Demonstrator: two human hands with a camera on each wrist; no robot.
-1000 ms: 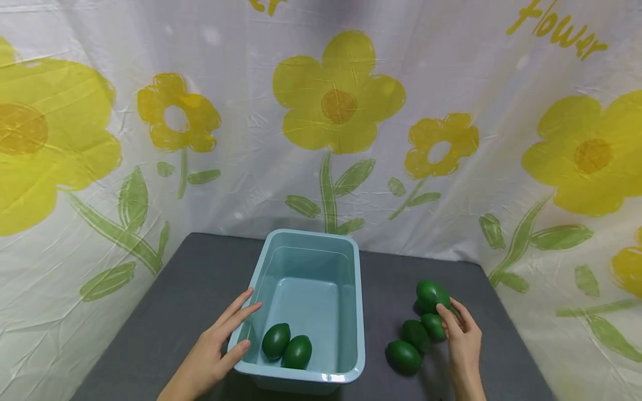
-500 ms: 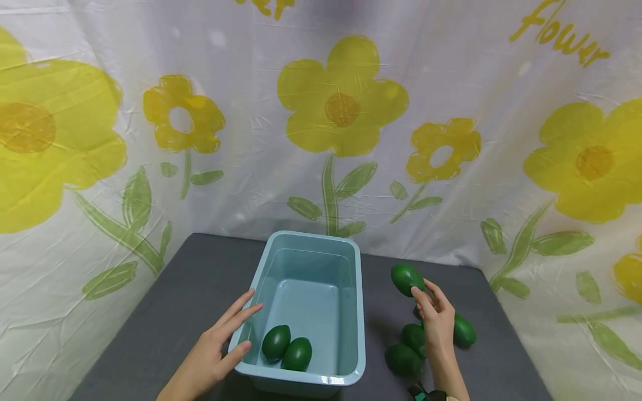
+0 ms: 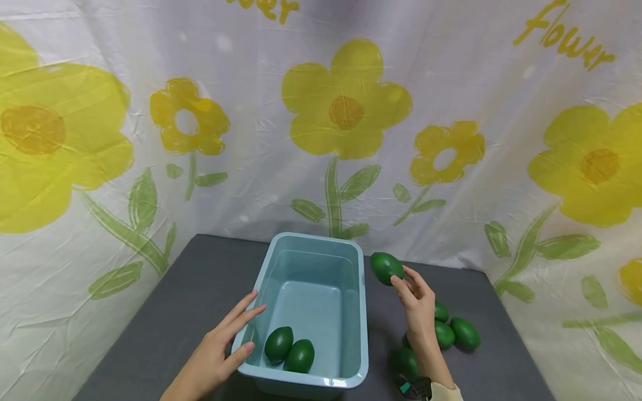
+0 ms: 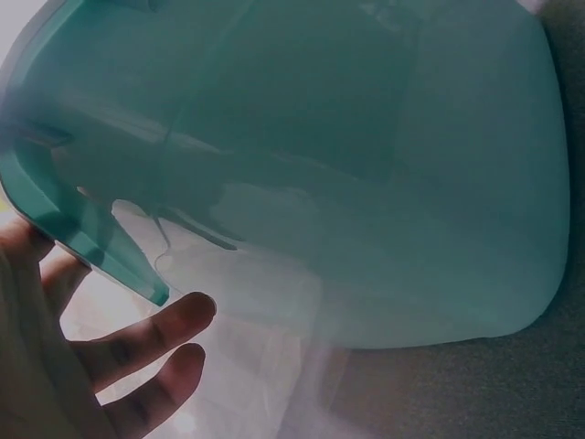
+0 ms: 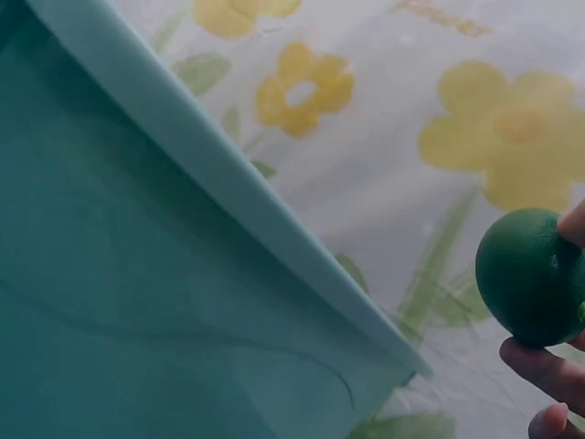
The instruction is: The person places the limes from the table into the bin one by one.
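In the head view my right hand (image 3: pixel 420 305) holds a dark green egg-shaped fruit (image 3: pixel 387 268) between thumb and fingers, just right of the light blue plastic bin (image 3: pixel 364 317). The right wrist view has the same glossy fruit (image 5: pixel 526 274) at the fingertips, beside the bin's rim (image 5: pixel 247 192). My left hand (image 3: pixel 217 346) lies along the bin's left side, fingers spread and fairly straight over the rim. From the left wrist, those fingers (image 4: pixel 151 334) appear at the bin's edge. Two like fruits, one (image 3: pixel 278 344) beside the other (image 3: pixel 299 356), lie at the bin's near end.
Several more green fruits, one of them (image 3: pixel 465 334) farthest right, lie on the dark grey tabletop (image 3: pixel 215 273), partly behind my right forearm. A white curtain (image 3: pixel 251 184) with yellow flowers hangs around the table's back and sides.
My right hand has lifted one fruit from the cluster and carried it left and up, close to the bin's right rim. My left hand has stayed at the left rim.
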